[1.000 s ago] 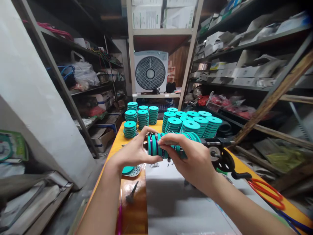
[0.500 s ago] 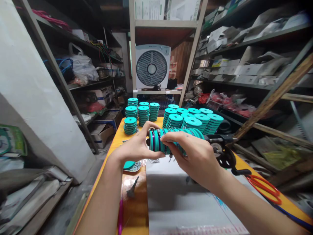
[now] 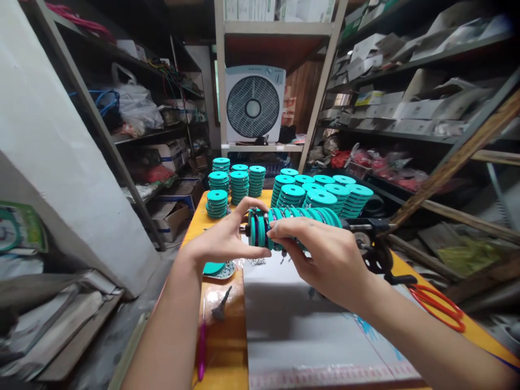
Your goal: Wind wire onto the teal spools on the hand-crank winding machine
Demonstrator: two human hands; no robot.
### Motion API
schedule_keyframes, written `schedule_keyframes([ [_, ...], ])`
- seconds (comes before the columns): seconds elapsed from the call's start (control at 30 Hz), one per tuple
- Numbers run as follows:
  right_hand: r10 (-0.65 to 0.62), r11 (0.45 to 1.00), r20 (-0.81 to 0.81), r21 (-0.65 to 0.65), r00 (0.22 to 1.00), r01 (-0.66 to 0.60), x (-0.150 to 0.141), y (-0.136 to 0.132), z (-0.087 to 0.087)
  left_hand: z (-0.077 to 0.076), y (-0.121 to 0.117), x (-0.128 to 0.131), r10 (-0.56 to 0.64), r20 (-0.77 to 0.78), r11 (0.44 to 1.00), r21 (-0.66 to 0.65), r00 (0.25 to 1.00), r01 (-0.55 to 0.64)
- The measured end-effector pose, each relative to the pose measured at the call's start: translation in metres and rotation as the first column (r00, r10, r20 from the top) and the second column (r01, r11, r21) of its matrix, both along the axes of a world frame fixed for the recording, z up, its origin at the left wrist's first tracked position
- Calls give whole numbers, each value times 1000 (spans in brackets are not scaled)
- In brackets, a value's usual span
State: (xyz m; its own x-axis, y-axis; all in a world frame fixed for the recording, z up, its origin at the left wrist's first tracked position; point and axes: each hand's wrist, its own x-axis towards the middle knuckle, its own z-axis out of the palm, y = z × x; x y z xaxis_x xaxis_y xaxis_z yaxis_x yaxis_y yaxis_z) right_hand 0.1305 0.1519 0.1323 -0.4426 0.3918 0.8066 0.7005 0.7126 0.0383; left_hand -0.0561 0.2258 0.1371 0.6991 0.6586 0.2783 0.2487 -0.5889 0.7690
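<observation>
A row of teal foam discs or spools point(image 3: 312, 214), wound with dark line, sits on a horizontal metal shaft point(image 3: 245, 229) above the table. My left hand point(image 3: 221, 234) clasps the row's left end, index finger over the top and thumb below. With thumb and fingertips pressed together, my right hand point(image 3: 329, 249) pinches against the row near that same end. Whatever lies in this pinch is too small to make out. To the right, the shaft joins a black hand-crank winder point(image 3: 379, 262), partly behind my right wrist. Small metal pieces dangle under the row.
Stacks of teal spools point(image 3: 292, 192) line the table's far side. At left lie a plate point(image 3: 227, 272) with a teal disc, a dark pointed piece point(image 3: 220, 304) and a purple-handled tool point(image 3: 202, 352). Red-orange loop handles point(image 3: 441, 309) rest at right. A box fan point(image 3: 254, 105) stands behind.
Both hands keep nearly the same hold on the row, with only slight finger shifts. The camera view has moved a little, so the table items appear slightly higher.
</observation>
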Motion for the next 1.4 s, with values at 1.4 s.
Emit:
schedule_keyframes([
  [1.4, -283, 934, 47, -212, 958, 286, 93, -72, -33, -1, 6, -3, -133, 127, 960, -229, 983, 159],
])
